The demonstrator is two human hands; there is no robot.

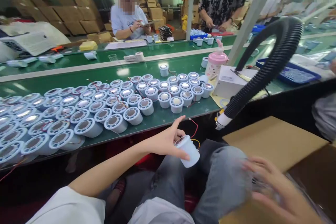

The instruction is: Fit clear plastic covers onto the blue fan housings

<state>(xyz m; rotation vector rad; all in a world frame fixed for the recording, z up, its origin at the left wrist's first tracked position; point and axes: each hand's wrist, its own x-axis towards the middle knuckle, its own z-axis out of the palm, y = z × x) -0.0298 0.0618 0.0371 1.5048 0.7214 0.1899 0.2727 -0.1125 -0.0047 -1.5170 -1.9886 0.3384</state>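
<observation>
My left hand (168, 140) holds a white cylindrical housing (189, 150) over my lap; red and yellow wires (194, 133) trail from its top. My right hand (275, 189) is blurred, fingers spread, over a crinkled clear plastic bag at the open cardboard box (278, 140) on my right; whether it grips the bag I cannot tell. Many identical white housings (105, 106) with round metallic faces stand in rows on the green table (183, 64) ahead of me.
A black ribbed hose (265, 66) arcs down beside my right knee. A white box (231, 82) and a pink-capped bottle (216, 63) stand behind it, near a blue tray (299, 75). Two people (126, 17) work across the table, and cardboard boxes (68, 15) are stacked behind them.
</observation>
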